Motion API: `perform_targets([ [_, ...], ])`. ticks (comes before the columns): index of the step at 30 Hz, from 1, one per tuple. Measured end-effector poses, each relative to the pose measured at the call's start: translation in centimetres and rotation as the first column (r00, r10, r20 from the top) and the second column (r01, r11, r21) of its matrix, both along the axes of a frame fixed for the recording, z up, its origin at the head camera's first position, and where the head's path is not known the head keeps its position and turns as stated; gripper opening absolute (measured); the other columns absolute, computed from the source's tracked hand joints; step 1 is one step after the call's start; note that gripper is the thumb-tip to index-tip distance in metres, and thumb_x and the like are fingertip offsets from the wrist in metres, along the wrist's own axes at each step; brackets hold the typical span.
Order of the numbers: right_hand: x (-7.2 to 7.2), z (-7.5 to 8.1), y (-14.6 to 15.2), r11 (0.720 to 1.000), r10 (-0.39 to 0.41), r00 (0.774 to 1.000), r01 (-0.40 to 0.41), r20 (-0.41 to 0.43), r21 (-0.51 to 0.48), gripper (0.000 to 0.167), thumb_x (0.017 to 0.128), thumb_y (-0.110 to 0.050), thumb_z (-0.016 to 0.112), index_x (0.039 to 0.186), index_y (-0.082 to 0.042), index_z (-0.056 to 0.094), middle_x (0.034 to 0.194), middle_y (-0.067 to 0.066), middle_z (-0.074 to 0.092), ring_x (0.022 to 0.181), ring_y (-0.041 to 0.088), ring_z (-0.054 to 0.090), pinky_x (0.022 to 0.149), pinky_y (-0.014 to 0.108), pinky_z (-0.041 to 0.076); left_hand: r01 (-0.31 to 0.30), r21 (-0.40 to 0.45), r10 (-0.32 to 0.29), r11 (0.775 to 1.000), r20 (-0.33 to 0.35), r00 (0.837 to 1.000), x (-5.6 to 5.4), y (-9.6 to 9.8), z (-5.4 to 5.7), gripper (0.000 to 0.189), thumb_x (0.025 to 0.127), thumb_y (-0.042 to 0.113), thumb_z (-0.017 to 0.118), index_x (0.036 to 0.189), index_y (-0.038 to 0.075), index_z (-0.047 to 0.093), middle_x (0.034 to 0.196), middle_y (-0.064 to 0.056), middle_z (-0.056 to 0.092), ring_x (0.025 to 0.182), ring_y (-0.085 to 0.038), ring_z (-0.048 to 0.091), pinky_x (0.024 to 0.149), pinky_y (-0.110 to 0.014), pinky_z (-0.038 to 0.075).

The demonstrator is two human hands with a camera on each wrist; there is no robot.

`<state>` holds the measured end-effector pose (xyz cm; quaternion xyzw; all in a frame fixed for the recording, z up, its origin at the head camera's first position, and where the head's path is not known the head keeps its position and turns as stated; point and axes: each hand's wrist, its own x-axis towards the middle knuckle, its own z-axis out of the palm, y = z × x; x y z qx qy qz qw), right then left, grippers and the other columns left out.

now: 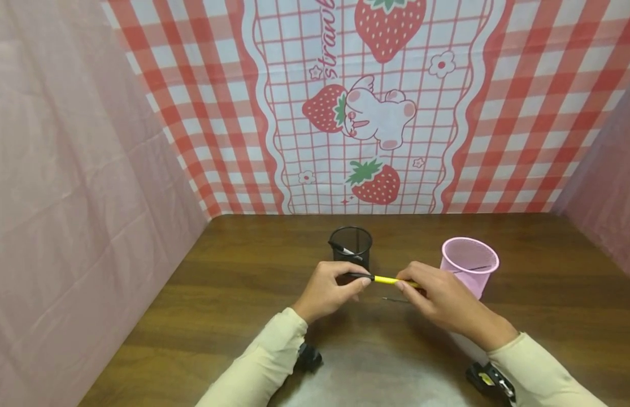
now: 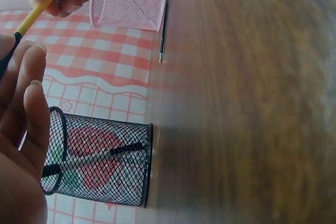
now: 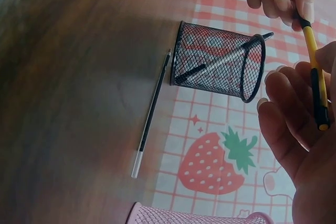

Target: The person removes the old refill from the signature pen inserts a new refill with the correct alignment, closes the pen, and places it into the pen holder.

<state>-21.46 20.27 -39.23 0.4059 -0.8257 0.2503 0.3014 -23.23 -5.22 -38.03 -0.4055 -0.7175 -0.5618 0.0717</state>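
A yellow pen with black ends spans the gap between both hands, held above the table. My left hand pinches its black end between thumb and index finger. On the yellow barrel, near the black clip end, my right hand has its thumb and fingers. In the right wrist view the clip end lies over the right fingers. Beneath the hands, a thin dark pen refill with a clear end lies on the table. Behind the left hand stands a black mesh cup containing a black-and-white pen.
A pink mesh cup stands beyond the right hand, with a thin dark stick inside. The brown wooden table reaches back to a red-checked strawberry cloth. Pink fabric hangs at the left and right sides.
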Motion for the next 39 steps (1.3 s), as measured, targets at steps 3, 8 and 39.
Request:
perform_targets([
  [3,0.0,0.0,0.1,1.0,-0.006,1.0,0.006,0.013,0.01,0.007,0.099,-0.021,0.063,0.096,-0.016,0.067,0.087,-0.017,0.058,0.071,-0.002,0.051,0.062,0.016,0.042,-0.003,-0.004,0.003,1.0,-0.014,1.0,0.0,0.0,0.0,0.009,0.09,-0.003,0.07,0.099,-0.006,0.073,0.071,-0.017,0.067,0.054,-0.013,0.065,0.055,-0.028,0.057],
  [8,0.0,0.0,0.1,1.0,-0.014,1.0,0.014,0.016,0.014,0.004,0.097,-0.018,0.066,0.099,-0.016,0.068,0.088,-0.017,0.058,0.07,-0.002,0.05,0.061,0.015,0.042,0.006,0.004,-0.006,1.0,0.012,1.0,-0.1,0.0,0.0,0.01,0.091,-0.003,0.069,0.1,-0.006,0.072,0.073,-0.021,0.066,0.055,-0.019,0.066,0.055,-0.031,0.058],
  [39,0.1,-0.1,-0.2,0.997,-0.073,0.997,0.073,-0.029,-0.001,0.031,0.074,-0.007,0.081,0.095,-0.016,0.061,0.08,-0.016,0.057,0.065,-0.001,0.05,0.055,0.016,0.042,0.013,0.006,-0.013,1.0,0.059,0.998,-2.1,-0.1,-2.6,0.01,0.095,0.011,0.07,0.102,0.004,0.074,0.076,-0.017,0.068,0.057,-0.015,0.066,0.057,-0.035,0.059],
])
